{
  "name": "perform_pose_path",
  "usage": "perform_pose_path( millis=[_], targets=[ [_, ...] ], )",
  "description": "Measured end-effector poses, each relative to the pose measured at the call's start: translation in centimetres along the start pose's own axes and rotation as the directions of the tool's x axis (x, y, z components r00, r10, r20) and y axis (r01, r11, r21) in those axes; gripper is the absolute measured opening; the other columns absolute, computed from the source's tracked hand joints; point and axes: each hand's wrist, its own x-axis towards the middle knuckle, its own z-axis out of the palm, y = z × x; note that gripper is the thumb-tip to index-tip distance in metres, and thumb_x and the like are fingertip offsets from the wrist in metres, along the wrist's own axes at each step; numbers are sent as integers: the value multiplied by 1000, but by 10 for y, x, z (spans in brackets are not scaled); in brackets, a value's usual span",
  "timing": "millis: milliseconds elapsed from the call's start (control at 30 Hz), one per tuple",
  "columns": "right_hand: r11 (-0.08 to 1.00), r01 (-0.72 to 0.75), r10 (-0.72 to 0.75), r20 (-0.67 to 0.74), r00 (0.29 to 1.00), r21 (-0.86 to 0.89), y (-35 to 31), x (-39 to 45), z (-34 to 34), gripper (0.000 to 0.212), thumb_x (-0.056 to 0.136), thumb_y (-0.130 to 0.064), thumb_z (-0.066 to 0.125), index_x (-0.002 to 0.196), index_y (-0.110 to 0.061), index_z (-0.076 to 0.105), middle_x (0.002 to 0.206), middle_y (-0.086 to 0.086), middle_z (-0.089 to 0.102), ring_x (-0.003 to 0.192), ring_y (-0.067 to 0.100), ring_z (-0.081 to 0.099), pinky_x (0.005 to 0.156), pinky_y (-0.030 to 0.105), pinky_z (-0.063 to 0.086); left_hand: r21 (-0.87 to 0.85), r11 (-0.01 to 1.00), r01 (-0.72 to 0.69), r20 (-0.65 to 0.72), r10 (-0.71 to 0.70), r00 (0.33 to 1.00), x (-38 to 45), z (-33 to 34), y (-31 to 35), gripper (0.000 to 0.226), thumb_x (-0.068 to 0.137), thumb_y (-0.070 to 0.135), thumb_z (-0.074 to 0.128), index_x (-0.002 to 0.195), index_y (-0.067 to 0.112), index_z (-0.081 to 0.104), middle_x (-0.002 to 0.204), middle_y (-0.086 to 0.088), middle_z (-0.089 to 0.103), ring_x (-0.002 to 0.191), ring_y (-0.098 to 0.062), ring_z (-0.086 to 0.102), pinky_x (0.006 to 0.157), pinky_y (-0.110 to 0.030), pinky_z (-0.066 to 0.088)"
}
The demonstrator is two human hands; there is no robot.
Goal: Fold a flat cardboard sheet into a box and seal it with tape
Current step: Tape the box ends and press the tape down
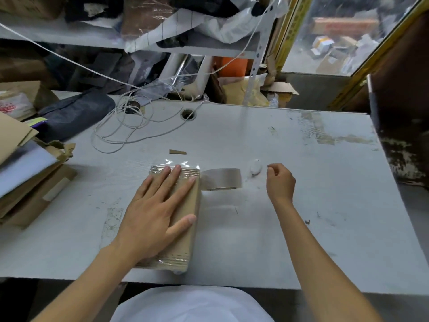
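1. Bench (301, 182): I noted a grey, scuffed top carrying all the items below.
2. Box (185, 228): folded brown cardboard, lying flat near the front edge, clear tape glinting across both its far and near ends.
3. Left hand (157, 212): I saw it pressed palm-down on the box, fingers straight and spread.
4. Right hand (279, 182): hovered right of the box, fingers loosely curled, holding nothing.
5. Tape roll (221, 180): stood on edge, touching the box's far right corner.
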Motion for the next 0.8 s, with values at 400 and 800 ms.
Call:
perform_pose_path(
  millis=[400, 800],
  targets=[
    [973, 27, 25, 220, 975, -229, 0, 50, 43, 21, 85, -25, 60, 96, -8, 56, 98, 12, 56, 93, 32, 59, 69, 30, 43, -21, 1000, -18, -39, 17, 999, 2, -1, -1, 72, 93, 71, 24, 157, 38, 13, 167, 3, 10, 154, -15, 4, 122, -40, 7],
    [761, -59, -166, 283, 945, 646, -85, -79, -19, 13, 92, -6, 62, 101, -14, 57, 85, 12, 63, 59, 19, 62, 52, 25, 53, -41, 999, -20, -49, 18, 999, 2, -1, -1, 72, 93, 69, 26, 157, 37, 15, 167, 2, 9, 154, -15, 2, 123, -41, 5]
  ],
)
